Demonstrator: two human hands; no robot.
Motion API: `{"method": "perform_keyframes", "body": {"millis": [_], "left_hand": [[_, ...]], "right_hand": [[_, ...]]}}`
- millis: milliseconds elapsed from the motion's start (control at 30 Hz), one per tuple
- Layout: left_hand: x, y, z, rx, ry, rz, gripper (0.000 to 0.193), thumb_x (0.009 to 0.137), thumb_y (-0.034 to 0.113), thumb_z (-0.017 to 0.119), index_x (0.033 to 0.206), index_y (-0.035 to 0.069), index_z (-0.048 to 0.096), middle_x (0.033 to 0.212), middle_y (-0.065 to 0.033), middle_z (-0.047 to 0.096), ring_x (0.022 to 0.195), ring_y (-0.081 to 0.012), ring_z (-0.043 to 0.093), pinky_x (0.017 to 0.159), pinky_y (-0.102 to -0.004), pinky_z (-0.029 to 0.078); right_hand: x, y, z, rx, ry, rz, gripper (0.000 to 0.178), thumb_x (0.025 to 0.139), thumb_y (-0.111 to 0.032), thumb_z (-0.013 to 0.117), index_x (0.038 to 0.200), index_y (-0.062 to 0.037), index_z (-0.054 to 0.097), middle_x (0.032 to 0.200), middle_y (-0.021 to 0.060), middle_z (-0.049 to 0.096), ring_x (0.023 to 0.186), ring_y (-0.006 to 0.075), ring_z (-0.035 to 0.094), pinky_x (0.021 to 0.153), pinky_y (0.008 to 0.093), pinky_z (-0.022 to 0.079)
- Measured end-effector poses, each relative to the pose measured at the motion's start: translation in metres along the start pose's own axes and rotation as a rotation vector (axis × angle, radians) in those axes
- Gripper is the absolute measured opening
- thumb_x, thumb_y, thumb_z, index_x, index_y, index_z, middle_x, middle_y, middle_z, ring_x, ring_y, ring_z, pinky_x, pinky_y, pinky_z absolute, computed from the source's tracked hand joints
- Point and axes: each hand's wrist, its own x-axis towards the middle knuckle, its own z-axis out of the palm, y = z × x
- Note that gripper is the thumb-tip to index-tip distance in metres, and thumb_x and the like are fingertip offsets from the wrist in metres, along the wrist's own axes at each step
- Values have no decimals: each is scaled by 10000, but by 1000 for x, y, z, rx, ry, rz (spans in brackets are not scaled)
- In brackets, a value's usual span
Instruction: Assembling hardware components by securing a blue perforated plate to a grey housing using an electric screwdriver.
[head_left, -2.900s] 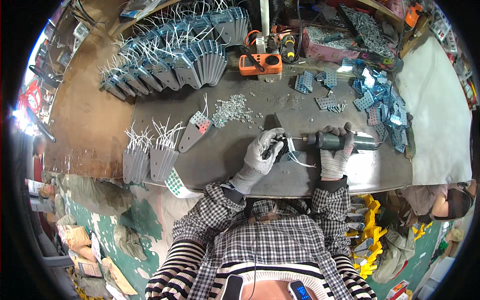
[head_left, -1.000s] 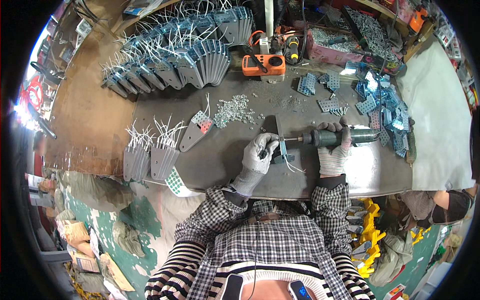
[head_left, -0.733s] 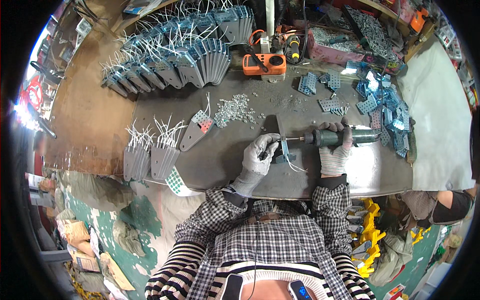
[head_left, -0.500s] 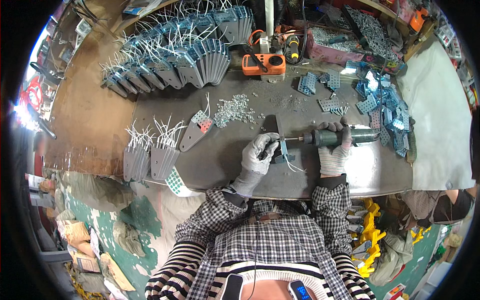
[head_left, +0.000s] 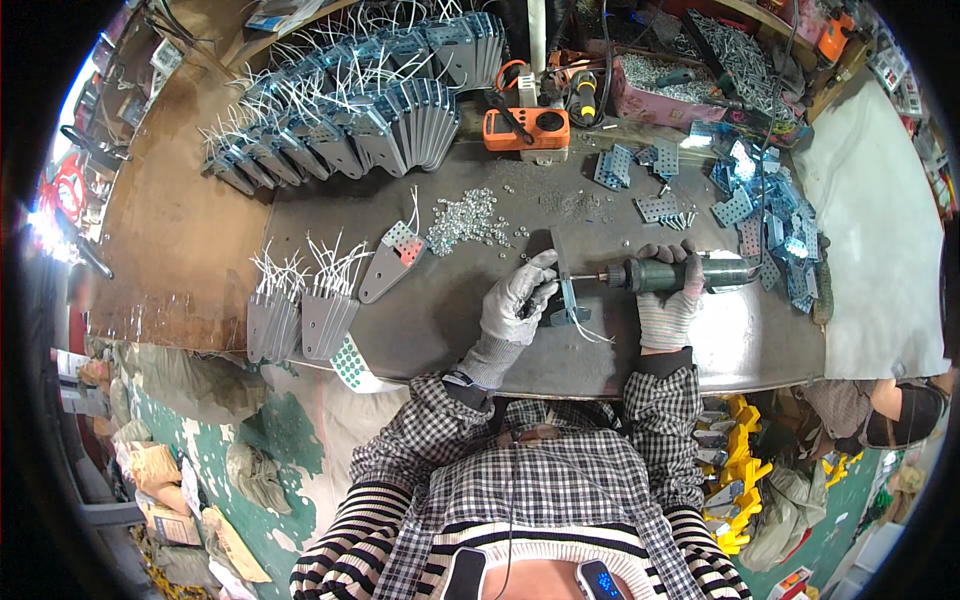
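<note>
A grey metal plate [head_left: 562, 245] with white wires stands on edge between my hands, a blue perforated piece against its right side. My gloved left hand [head_left: 512, 305] is closed at the plate's left side, fingertips pinched against it; anything small between them is hidden. My gloved right hand [head_left: 668, 305] grips a dark green electric screwdriver [head_left: 728, 271] from below. It lies level, its bit [head_left: 590, 277] pointing left and reaching the plate. Left of my hands are loose nuts [head_left: 468, 220] and a finished-looking grey plate [head_left: 392, 265] with wires.
Two stacks of wired plates [head_left: 330, 320] sit at the table's front left, with long rows of plates [head_left: 400, 130] behind. An orange power strip [head_left: 527, 128] stands at the back. Blue perforated pieces [head_left: 735, 208] are heaped at right, below a pink box of small hardware [head_left: 665, 95].
My left fingers have shifted slightly up along the plate, and the hand has tilted a little. My right hand and the screwdriver stay nearly in place.
</note>
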Motion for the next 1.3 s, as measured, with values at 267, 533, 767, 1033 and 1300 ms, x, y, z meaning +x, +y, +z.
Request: {"method": "perform_keyframes", "body": {"millis": [267, 533, 767, 1033, 1300], "left_hand": [[2, -10, -6, 167, -74, 52, 530, 871, -140, 526, 1355, 77, 539, 934, 10, 612, 763, -21, 539, 654, -145, 447], [-3, -18, 0, 43, 65, 60, 330, 904, -106, 508, 1226, -66, 564, 1007, -55, 616, 837, -78, 579, 717, -167, 450], [-1, -13, 1, -129, 41, -18, 237, 880, -116, 542, 1107, -87, 604, 1022, -80, 635, 871, -93, 599, 753, -177, 471], [3, -22, -1, 301, 15, 155, 260, 864, -149, 558, 1096, -50, 623, 1027, -79, 652, 859, -93, 609, 731, -191, 492], [8, 4, 13, 696, 45, 173, 76, 940, 17, 572, 989, -25, 611, 861, -84, 641, 787, -99, 589, 679, -245, 476]], "right_hand": [[1, 0, -2, -6, 3, -11, 339, 840, -121, 732, 1127, -75, 557, 860, 21, 526, 847, 184, 523, 964, 432, 457], [-1, 0, 3, -13, -12, 11, 403, 851, -142, 724, 1204, -90, 536, 875, 10, 508, 860, 179, 516, 972, 448, 449], [1, 0, 3, 4, -32, 20, 392, 851, -136, 724, 1194, -93, 540, 873, 15, 512, 858, 183, 522, 981, 439, 449], [2, -2, 1, 8, -2, 8, 315, 855, -123, 714, 1119, -96, 543, 885, 19, 521, 862, 184, 528, 974, 436, 456], [0, -3, 0, -29, 11, -5, 328, 854, -137, 718, 1123, -103, 533, 873, 13, 522, 868, 181, 519, 986, 420, 447]]}}
